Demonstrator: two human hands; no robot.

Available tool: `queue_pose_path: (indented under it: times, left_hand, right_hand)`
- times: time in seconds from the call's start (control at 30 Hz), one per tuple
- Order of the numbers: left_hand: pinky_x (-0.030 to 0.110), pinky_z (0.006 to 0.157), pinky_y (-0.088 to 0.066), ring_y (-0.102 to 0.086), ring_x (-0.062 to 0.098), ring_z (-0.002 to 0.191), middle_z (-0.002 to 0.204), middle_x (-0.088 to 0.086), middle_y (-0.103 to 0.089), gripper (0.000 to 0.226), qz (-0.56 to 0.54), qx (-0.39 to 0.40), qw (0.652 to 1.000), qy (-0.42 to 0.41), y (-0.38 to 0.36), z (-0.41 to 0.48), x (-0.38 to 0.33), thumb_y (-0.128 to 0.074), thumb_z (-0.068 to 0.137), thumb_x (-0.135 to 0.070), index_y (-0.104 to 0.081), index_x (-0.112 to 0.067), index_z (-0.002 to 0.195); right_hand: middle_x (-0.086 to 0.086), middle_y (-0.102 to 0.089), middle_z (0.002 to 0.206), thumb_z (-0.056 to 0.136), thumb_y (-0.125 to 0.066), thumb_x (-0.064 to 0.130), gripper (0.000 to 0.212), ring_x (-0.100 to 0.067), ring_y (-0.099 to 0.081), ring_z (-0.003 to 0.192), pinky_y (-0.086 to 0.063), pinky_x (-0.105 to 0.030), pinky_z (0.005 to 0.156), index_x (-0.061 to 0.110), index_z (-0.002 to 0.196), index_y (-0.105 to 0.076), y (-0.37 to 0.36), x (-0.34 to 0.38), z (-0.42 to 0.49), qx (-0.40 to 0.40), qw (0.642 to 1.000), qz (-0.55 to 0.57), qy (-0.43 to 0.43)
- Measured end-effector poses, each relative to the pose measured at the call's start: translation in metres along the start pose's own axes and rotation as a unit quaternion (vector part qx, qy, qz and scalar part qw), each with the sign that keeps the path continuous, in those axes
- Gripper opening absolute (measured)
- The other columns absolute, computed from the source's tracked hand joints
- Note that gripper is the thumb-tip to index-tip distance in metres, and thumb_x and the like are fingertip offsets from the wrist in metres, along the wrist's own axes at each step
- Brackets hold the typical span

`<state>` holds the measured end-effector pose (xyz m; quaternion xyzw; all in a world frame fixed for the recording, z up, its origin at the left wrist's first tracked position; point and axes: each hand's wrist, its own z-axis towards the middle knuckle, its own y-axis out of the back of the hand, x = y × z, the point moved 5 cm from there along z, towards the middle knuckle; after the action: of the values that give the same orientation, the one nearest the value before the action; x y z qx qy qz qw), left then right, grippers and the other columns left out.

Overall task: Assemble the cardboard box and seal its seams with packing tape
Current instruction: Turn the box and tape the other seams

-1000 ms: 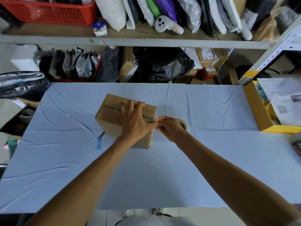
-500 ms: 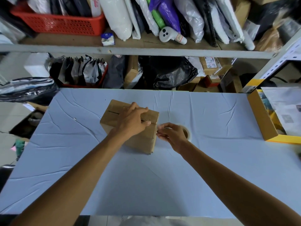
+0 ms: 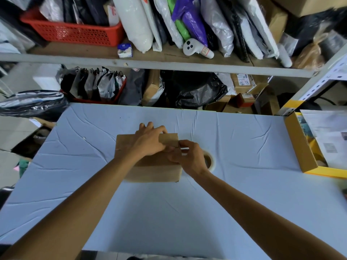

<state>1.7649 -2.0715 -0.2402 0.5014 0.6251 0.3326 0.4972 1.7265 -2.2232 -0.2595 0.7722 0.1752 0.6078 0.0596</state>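
A brown cardboard box [image 3: 155, 171] stands closed in the middle of the pale blue table [image 3: 244, 147]. My left hand [image 3: 150, 139] lies flat on its top, with the fingers reaching over the far edge. At the box's top right edge my right hand [image 3: 187, 156] has thumb and forefinger pinched together, apparently on a clear strip of packing tape. The strip itself is too blurred to make out. The tape roll [image 3: 209, 160] lies on the table just right of the box, half hidden behind my right hand.
A yellow-edged cardboard tray [image 3: 300, 147] with papers sits at the table's right end. Behind the table stand metal shelves [image 3: 169, 65] crammed with bags, a red basket [image 3: 75, 32] and parcels. A black bag [image 3: 32, 104] lies at the far left.
The box has turned square to me and sits closer. My left hand slid toward its far edge, and my right hand rose to the top right corner.
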Motion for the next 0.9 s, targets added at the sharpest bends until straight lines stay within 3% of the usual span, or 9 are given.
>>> queue_pose_path:
  times: [0.17,0.3,0.37,0.47,0.6,0.73,0.9]
  left_hand:
    - [0.036,0.081,-0.044,-0.055,0.027,0.101,0.114,0.003,-0.056,0.033,-0.038,0.013,0.999,0.012,-0.006,-0.003,-0.004,-0.058,0.085,-0.045,-0.051,-0.029,0.113]
    - [0.035,0.077,-0.042,-0.053,0.029,0.101,0.117,0.005,-0.054,0.046,-0.036,0.041,0.998,0.042,-0.008,-0.009,0.001,-0.059,0.083,-0.054,-0.049,-0.026,0.119]
    - [0.033,0.075,-0.039,-0.051,0.029,0.103,0.118,0.006,-0.054,0.056,-0.021,0.063,0.997,0.045,-0.009,-0.009,0.004,-0.057,0.080,-0.063,-0.049,-0.023,0.120]
    - [0.037,0.083,-0.044,-0.052,0.032,0.110,0.126,0.008,-0.054,0.066,-0.025,0.093,0.995,0.024,-0.008,-0.003,0.009,-0.056,0.076,-0.070,-0.045,-0.029,0.127]
    - [0.038,0.089,-0.045,-0.051,0.030,0.115,0.132,0.008,-0.049,0.062,-0.068,0.126,0.990,-0.020,-0.008,0.000,0.014,-0.061,0.080,-0.062,-0.043,-0.033,0.131]
    - [0.035,0.081,-0.045,-0.053,0.022,0.104,0.122,0.004,-0.054,0.047,-0.129,0.142,0.980,-0.058,-0.013,0.001,0.016,-0.067,0.081,-0.049,-0.045,-0.021,0.112]
    - [0.031,0.085,-0.042,-0.052,0.021,0.114,0.132,0.000,-0.051,0.058,-0.187,0.134,0.970,-0.082,-0.009,0.000,0.018,-0.072,0.079,-0.043,-0.045,-0.035,0.130]
  right_hand:
    - [-0.001,-0.070,0.096,0.078,-0.071,0.006,0.029,-0.016,-0.065,0.089,-0.051,-0.012,0.064,0.011,0.106,-0.070,0.011,-0.001,0.001,0.024,0.999,-0.005,0.032]
    - [0.007,-0.066,0.095,0.080,-0.061,0.001,0.034,-0.003,-0.060,0.087,-0.050,-0.013,0.069,0.016,0.108,-0.069,0.008,0.001,0.002,0.050,0.998,-0.010,0.048]
    - [0.010,-0.062,0.098,0.084,-0.057,0.003,0.033,-0.003,-0.058,0.089,-0.049,-0.020,0.078,0.016,0.113,-0.068,0.003,-0.003,0.002,0.038,0.998,-0.011,0.044]
    - [0.004,-0.063,0.111,0.090,-0.060,0.017,0.036,-0.005,-0.059,0.098,-0.045,-0.012,0.080,0.019,0.126,-0.062,-0.003,-0.011,0.002,0.010,0.999,-0.015,0.038]
    - [0.004,-0.067,0.113,0.091,-0.062,0.021,0.034,-0.003,-0.062,0.101,-0.047,-0.009,0.079,0.021,0.125,-0.064,-0.006,-0.018,-0.002,-0.017,1.000,0.013,0.022]
    - [0.006,-0.071,0.105,0.079,-0.062,0.027,0.036,-0.011,-0.065,0.098,-0.054,-0.026,0.082,0.026,0.115,-0.070,-0.012,-0.018,-0.002,-0.014,1.000,0.015,0.003]
    - [-0.001,-0.072,0.101,0.076,-0.066,0.020,0.038,-0.016,-0.067,0.096,-0.052,-0.022,0.078,0.020,0.114,-0.070,-0.011,-0.017,0.001,-0.008,1.000,0.011,-0.003]
